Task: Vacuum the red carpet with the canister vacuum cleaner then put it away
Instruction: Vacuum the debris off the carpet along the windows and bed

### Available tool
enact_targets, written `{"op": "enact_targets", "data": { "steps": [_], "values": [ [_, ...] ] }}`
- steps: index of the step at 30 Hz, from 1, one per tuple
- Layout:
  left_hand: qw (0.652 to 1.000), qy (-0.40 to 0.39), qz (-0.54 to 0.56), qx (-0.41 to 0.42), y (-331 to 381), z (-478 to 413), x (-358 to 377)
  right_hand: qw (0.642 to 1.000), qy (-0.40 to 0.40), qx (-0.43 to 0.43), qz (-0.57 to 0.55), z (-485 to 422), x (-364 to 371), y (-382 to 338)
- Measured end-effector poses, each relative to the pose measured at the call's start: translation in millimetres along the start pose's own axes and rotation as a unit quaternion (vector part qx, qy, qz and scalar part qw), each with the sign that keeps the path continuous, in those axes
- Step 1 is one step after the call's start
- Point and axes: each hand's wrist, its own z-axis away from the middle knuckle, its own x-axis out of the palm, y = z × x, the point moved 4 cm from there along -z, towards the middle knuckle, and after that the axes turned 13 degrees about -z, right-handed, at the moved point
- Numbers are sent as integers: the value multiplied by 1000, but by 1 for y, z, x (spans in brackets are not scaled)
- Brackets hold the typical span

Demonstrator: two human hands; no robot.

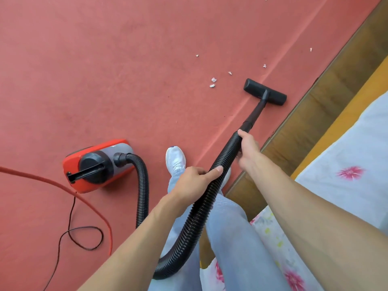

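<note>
Head view: you're gripping the ribbed hose (205, 198) with 2 hands, the left hand (193, 179) lower down and the right hand (248, 150) up by the wand joint. The nozzle (265, 91) is sitting on the red carpet (105, 70) near the paper scraps (213, 82). The canister vacuum cleaner (98, 164) is sitting left of your shoe. I'm thinking the looped black cord (71, 217) and orange cable (63, 185) are asking to trip you if you step back. I'm not seeing any readable branding.

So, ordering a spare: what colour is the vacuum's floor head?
Black floor head, clearest in the head view.
</note>
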Motion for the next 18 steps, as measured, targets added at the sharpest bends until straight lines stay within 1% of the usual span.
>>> {"op": "enact_targets", "data": {
  "steps": [1,5,9,11,13,15,18],
  "values": [
    [999,-42,17,7,3,0,-4,1000,-2,-4,-3,3,3,-1],
    [976,-213,0,42,9,13,-32,999,-1,-41,18,26,-1,-4],
    [954,-297,-12,37,10,22,-55,998,-21,-47,47,52,-5,1],
    [945,-324,-27,32,10,28,-55,996,-30,-41,73,61,-4,4],
    [943,-331,-30,34,8,31,-52,995,-44,-31,81,67,3,6],
    [946,-322,-12,34,4,30,-51,995,-54,-20,87,69,15,6],
    [957,-288,31,32,-2,25,-50,992,-56,-25,107,63,32,1]
  ]
}}
